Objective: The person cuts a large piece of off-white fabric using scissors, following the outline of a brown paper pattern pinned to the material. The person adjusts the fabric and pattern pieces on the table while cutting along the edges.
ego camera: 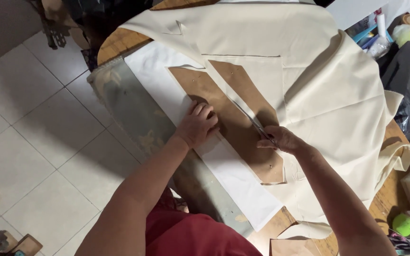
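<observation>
While pressed flat on the brown paper pattern (pixel 224 121), left hand (pixel 196 124) open, fingers spread and slightly curled, gripping nothing; palm over the pattern's left edge where it meets the white fabric strip (pixel 228 175). Right hand (pixel 281 139) closed around the handles of the scissors (pixel 251 121), just right of the pattern's lower half. Scissor blades running up and left from that hand, lying along the pattern's right edge, between it and a second brown pattern piece (pixel 247 92) partly under the cream cloth (pixel 309 71). How far apart the blades stand: cannot tell. Hands near each other, on opposite sides of the pattern, not touching. Pattern lying long and diagonal, upper end away from the body, lower end close to the right wrist. Cream cloth spread beyond and to the right of the pattern, folded over at the far right. Grey patterned table cover (pixel 134 114) left of the pattern, past the white strip. Wooden tabletop (pixel 119 42) showing beyond the pattern's upper left. Tiled floor (pixel 34 123) well left of the pattern. Green ball (pixel 404 224) well to the pattern's lower right.
</observation>
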